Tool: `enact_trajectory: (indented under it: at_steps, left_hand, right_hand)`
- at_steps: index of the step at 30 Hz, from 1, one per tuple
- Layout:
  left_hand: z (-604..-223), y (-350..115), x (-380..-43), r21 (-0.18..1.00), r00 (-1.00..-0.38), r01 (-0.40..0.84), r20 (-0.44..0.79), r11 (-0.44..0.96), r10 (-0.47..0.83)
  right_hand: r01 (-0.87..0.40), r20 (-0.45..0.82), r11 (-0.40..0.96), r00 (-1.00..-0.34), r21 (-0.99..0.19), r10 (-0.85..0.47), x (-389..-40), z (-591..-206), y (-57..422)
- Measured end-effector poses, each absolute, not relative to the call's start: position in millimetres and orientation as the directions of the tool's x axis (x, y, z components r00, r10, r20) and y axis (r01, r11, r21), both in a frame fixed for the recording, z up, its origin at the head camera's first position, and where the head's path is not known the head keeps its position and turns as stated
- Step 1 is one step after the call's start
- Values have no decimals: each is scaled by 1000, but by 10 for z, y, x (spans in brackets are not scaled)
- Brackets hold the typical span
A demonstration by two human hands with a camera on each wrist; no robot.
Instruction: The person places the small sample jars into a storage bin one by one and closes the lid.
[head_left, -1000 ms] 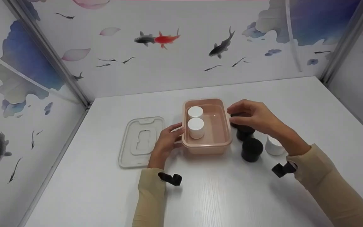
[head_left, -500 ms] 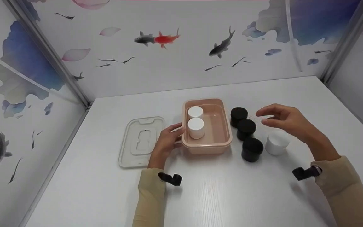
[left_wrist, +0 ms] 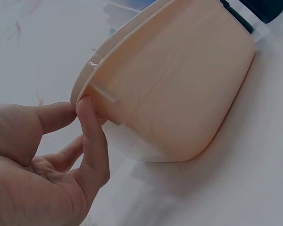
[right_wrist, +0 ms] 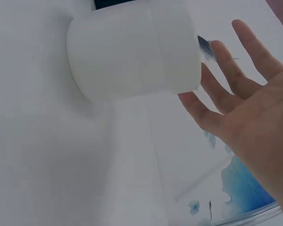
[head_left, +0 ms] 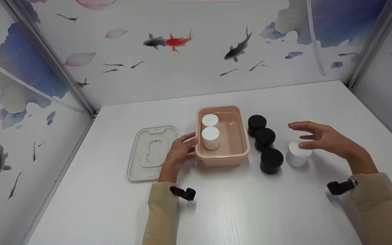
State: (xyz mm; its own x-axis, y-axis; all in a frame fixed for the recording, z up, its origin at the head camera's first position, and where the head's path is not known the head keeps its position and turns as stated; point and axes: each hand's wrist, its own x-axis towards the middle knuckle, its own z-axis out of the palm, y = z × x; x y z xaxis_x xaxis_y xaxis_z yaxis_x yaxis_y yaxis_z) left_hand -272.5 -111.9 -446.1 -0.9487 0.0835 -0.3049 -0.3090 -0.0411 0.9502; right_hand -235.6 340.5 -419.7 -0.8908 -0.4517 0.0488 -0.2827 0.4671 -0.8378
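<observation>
My left hand (head_left: 178, 153) pinches the left rim of a pink plastic box (head_left: 235, 136); the left wrist view shows thumb and finger at the rim of the box (left_wrist: 179, 89). Two white lidded jars (head_left: 211, 137) stand upright along the box's left side. Over at the right, a third white jar (head_left: 295, 156) stands on the table. My right hand (head_left: 333, 141) hovers beside and over it, fingers spread and holding nothing. In the right wrist view, fingertips of that hand (right_wrist: 254, 103) overlap the lid end of the white jar (right_wrist: 132, 52).
Three black jars (head_left: 264, 139) form a slanting row between the box and the lone white jar. A pale translucent box lid (head_left: 148, 153) lies flat left of the box, partly behind my left hand. Walls with painted fish enclose the white table (head_left: 216, 204) at back and sides.
My right hand has moved from above the black jars rightward and nearer, to the lone white jar, and its fingers have spread. The left hand and box stay in place.
</observation>
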Motion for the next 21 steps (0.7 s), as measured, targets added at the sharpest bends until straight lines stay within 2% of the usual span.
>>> enact_trajectory:
  at_steps: [9, 21]
  left_hand:
    - [-4473, -1115, -2748, 945, -944, -324, -320, -47, 79]
    - [-4453, -1119, -2739, 943, -942, -331, -328, -27, 68]
  right_hand:
    - [-268, -52, 492, -838, -829, -544, -2360, -4362, 3537]
    - [-207, -158, 528, -811, -824, -564, -2409, -4523, 3622]
